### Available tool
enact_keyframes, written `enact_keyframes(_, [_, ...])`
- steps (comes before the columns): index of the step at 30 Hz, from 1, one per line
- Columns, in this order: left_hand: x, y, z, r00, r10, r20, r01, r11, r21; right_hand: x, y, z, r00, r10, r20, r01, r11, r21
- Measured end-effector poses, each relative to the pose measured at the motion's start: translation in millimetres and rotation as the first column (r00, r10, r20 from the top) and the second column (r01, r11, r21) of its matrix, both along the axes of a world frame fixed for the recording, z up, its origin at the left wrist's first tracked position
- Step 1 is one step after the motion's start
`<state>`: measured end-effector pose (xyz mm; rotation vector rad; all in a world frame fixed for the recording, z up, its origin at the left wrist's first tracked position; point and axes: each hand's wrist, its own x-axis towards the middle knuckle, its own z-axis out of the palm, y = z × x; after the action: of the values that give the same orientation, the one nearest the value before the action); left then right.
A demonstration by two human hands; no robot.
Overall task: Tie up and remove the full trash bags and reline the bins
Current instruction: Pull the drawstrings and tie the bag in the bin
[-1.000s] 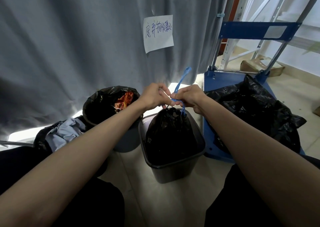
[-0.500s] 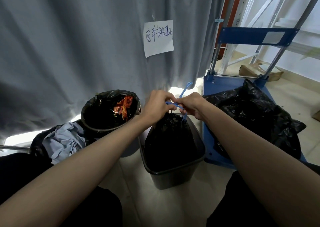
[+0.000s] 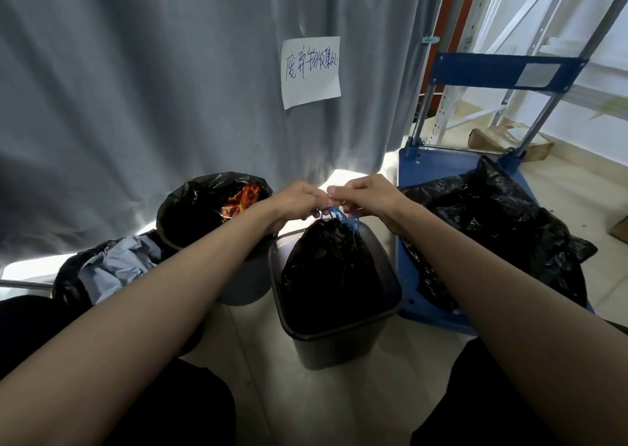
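**Knot hidden behind the fingers**

The blue drawstring [image 3: 343,215] mostly vanishes under the left hand [image 3: 299,201] and right hand [image 3: 368,196]; whether a knot exists cannot be told. The left arm covers part of the round bin [image 3: 244,286]. The frame's top edge cuts off the blue cart [image 3: 438,173] handle.

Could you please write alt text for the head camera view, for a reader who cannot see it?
A person's left hand and right hand knot a blue drawstring on a black trash bag in a square bin. A round lined bin stands left; black bags lie on a blue cart right.
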<state>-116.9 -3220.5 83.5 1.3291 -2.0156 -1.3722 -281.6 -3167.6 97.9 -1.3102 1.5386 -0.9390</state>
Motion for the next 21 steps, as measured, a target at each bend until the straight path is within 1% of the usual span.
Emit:
enact_keyframes(2, [2, 0, -1, 1.000, 0.021, 0.005, -0.021, 0.999, 0.049, 1, 2, 0, 0.991, 0.020, -0.130, -0.026, 0.999, -0.040])
enact_keyframes(4, [4, -1, -2, 0.999, 0.041, 0.001, -0.041, 0.995, 0.095, 2, 1, 1, 0.979, 0.025, -0.205, -0.037, 0.998, -0.055])
enact_keyframes(7, [7, -4, -3, 0.998, 0.053, -0.030, -0.048, 0.985, 0.164, 5, 4, -1, 0.958, 0.050, -0.283, -0.062, 0.997, -0.034])
enact_keyframes(11, [6, -8, -3, 0.997, 0.054, -0.056, -0.043, 0.982, 0.185, 7, 4, -2, 0.964, 0.034, -0.265, -0.047, 0.998, -0.045])
enact_keyframes(14, [7, -10, -4, 0.995, 0.039, -0.088, -0.022, 0.984, 0.177, 8, 3, 1, 0.961, 0.064, -0.268, -0.053, 0.998, 0.046])
enact_keyframes(17, [9, -13, -5, 0.989, 0.032, -0.142, -0.013, 0.991, 0.136, 6, 2, 4, 0.977, 0.036, -0.208, -0.026, 0.998, 0.051])
enact_keyframes(19, [9, -15, -5, 0.986, 0.052, -0.161, -0.036, 0.994, 0.101, 4, 2, 6, 0.986, 0.024, -0.163, -0.018, 0.999, 0.039])
enact_keyframes(21, [9, -15, -5, 0.983, 0.082, -0.162, -0.070, 0.995, 0.078, 3, 1, 6, 0.988, 0.007, -0.152, -0.001, 0.999, 0.042])
